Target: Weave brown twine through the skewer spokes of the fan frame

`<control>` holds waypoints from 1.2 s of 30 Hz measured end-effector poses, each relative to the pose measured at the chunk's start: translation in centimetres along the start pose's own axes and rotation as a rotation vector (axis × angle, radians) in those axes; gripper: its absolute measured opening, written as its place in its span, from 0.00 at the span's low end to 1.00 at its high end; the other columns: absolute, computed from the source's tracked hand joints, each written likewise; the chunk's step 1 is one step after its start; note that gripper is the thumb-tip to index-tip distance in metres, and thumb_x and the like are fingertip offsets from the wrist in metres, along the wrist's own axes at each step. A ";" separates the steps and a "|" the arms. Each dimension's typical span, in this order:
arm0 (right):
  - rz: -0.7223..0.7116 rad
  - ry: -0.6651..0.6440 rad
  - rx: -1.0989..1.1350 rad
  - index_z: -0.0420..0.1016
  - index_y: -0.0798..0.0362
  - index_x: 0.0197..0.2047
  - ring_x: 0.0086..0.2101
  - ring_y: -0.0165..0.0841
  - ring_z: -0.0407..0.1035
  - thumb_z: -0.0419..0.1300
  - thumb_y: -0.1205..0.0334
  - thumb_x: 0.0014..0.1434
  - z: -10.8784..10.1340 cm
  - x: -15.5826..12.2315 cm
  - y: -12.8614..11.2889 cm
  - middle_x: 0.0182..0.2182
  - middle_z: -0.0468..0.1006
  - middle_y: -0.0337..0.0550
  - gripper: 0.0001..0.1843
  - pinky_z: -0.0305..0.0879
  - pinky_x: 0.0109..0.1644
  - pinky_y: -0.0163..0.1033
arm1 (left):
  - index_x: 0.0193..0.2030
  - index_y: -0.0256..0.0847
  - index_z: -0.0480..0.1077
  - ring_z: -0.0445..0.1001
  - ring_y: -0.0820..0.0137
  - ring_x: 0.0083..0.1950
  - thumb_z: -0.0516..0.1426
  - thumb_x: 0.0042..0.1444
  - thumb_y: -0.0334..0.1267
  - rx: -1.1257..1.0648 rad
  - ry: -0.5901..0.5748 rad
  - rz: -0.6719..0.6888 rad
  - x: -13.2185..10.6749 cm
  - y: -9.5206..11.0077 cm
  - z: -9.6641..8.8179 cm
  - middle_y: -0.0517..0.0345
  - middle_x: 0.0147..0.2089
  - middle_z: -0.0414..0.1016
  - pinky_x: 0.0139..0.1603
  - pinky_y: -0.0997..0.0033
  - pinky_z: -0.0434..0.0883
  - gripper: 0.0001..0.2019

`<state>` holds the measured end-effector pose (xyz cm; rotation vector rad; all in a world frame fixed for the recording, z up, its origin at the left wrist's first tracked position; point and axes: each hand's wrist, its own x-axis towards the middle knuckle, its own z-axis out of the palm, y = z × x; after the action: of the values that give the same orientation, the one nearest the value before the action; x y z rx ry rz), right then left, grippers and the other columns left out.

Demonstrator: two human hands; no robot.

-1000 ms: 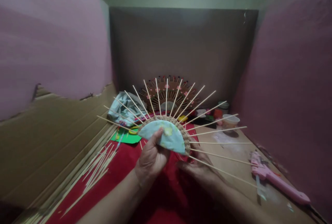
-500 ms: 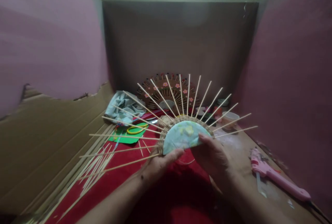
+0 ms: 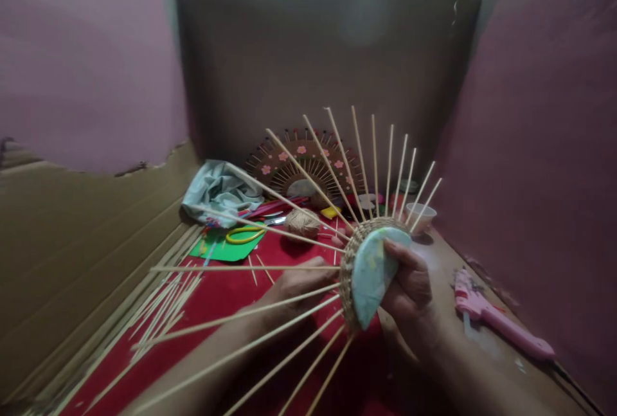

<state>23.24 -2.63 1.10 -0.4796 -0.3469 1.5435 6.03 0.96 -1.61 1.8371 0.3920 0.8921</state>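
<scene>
My right hand (image 3: 409,286) grips a half-round fan frame (image 3: 370,268): a pale blue fabric-covered core with a woven rim and several long wooden skewers radiating from it. Thumb and fingers wrap the core's flat edge. My left hand (image 3: 301,281) sits behind the skewers on the left side, fingers partly hidden among them. The frame is tilted so its flat edge runs almost upright.
A ball of twine (image 3: 301,222), yellow scissors (image 3: 243,235) on green paper (image 3: 222,247), a crumpled pale cloth (image 3: 219,191) and a finished decorated fan (image 3: 304,170) lie behind. Loose skewers (image 3: 164,310) lie left on the red cloth. A pink glue gun (image 3: 496,325) and small cup (image 3: 420,215) sit right.
The fan frame has been turned counterclockwise, from its arc facing up to facing left. My right hand took over the core; my left hand slid behind the skewers.
</scene>
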 end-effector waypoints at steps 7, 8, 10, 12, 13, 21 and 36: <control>-0.010 -0.007 -0.062 0.74 0.54 0.26 0.29 0.37 0.74 0.61 0.70 0.39 -2.3 0.5 -0.8 0.22 0.79 0.39 0.06 0.66 0.46 0.48 | 0.41 0.41 0.75 0.71 0.66 0.34 0.51 0.54 0.34 0.372 0.006 0.055 0.3 0.9 -2.5 0.51 0.34 0.76 0.37 0.70 0.66 0.13; -0.010 -0.016 -0.079 0.74 0.54 0.25 0.30 0.38 0.74 0.61 0.69 0.40 -2.5 0.5 -0.8 0.22 0.79 0.39 0.05 0.66 0.46 0.49 | 0.40 0.41 0.75 0.71 0.66 0.35 0.51 0.54 0.34 0.361 -0.012 0.025 0.4 1.0 -2.5 0.51 0.34 0.76 0.37 0.70 0.66 0.13; -0.015 -0.021 -0.100 0.74 0.54 0.25 0.31 0.39 0.74 0.62 0.69 0.40 -2.6 0.5 -0.8 0.22 0.78 0.39 0.05 0.65 0.46 0.50 | 0.37 0.40 0.76 0.71 0.66 0.34 0.52 0.53 0.35 0.332 -0.037 -0.028 0.5 1.3 -2.7 0.52 0.33 0.76 0.36 0.72 0.65 0.12; -0.012 0.000 -0.093 0.74 0.54 0.25 0.32 0.39 0.74 0.62 0.68 0.40 -2.7 0.6 -0.8 0.22 0.78 0.39 0.05 0.66 0.46 0.50 | 0.35 0.39 0.77 0.71 0.67 0.34 0.53 0.52 0.36 0.285 -0.029 -0.101 0.5 1.6 -3.0 0.52 0.33 0.76 0.36 0.73 0.65 0.11; -0.008 0.018 -0.079 0.74 0.54 0.26 0.31 0.39 0.74 0.62 0.69 0.40 -2.7 0.7 -0.8 0.22 0.79 0.39 0.05 0.66 0.46 0.49 | 0.35 0.39 0.77 0.70 0.67 0.34 0.54 0.51 0.36 0.256 -0.004 -0.148 0.5 1.6 -3.2 0.52 0.33 0.76 0.35 0.73 0.65 0.10; 0.000 0.050 -0.050 0.74 0.56 0.25 0.24 0.35 0.73 0.60 0.72 0.38 -2.8 0.9 -0.6 0.21 0.78 0.39 0.06 0.68 0.44 0.47 | 0.31 0.37 0.75 0.63 0.75 0.26 0.58 0.47 0.39 0.204 0.140 -0.284 0.1 2.6 -5.9 0.59 0.26 0.71 0.25 0.78 0.60 0.08; 0.012 0.109 -0.036 0.74 0.56 0.28 0.25 0.36 0.73 0.57 0.76 0.42 -3.1 1.6 -0.9 0.23 0.79 0.41 0.09 0.67 0.45 0.50 | 0.25 0.33 0.69 0.58 0.82 0.21 0.56 0.48 0.35 -0.349 0.439 -0.140 -1.0 3.1 -9.5 0.64 0.19 0.63 0.26 0.80 0.59 0.07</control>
<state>25.64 -1.21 -1.23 -0.5924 -0.2883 1.5182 -1.93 5.16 2.74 1.2755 0.5881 1.1844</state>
